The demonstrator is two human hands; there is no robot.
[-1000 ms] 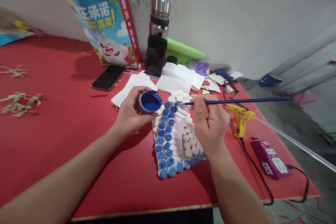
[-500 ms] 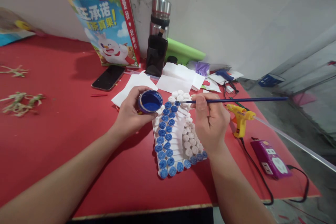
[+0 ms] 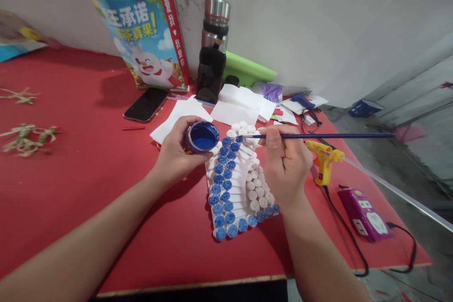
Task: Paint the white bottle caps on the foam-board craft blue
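My left hand [image 3: 180, 151] is wrapped round a small jar of blue paint [image 3: 203, 138], tilted so its open mouth faces me. In my right hand [image 3: 286, 163] is a thin blue-handled paintbrush [image 3: 332, 136], pinched between thumb and fingers. The brush tip touches a rolled paper disc [image 3: 239, 139] near the top of a white board [image 3: 240, 193]. Blue-painted discs line the board's left side and bottom edge. White discs [image 3: 260, 192] sit on its right part and at its top; my right hand hides some of them.
A yellow glue gun [image 3: 322, 160] and a purple power strip [image 3: 366, 214] lie at the right with cords. Behind are white papers [image 3: 237, 106], a phone [image 3: 146, 104], a bottle [image 3: 212, 52] and a printed bag [image 3: 141, 33]. Dried stalk figures [image 3: 30, 139] lie far left on the red table [image 3: 88, 151].
My right hand and the paintbrush have shifted very slightly to the right, with the tip still on the same disc. The left hand and jar have stayed in place.
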